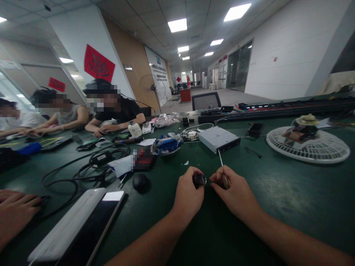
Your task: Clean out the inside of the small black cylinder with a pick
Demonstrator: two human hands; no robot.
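My left hand is closed around a short dark cylindrical part, whose round end faces right. Just to its right, my right hand grips a screwdriver with a brownish handle. Its thin pale shaft points up and away, toward the front edge of a flat silver metal box. The hands are close together but apart, above the green table.
A white fan grille with a motor lies at the right, near a small black tray. Left are a black mouse, cables, a keyboard-like slab and another person's hand. More people sit at the far left.
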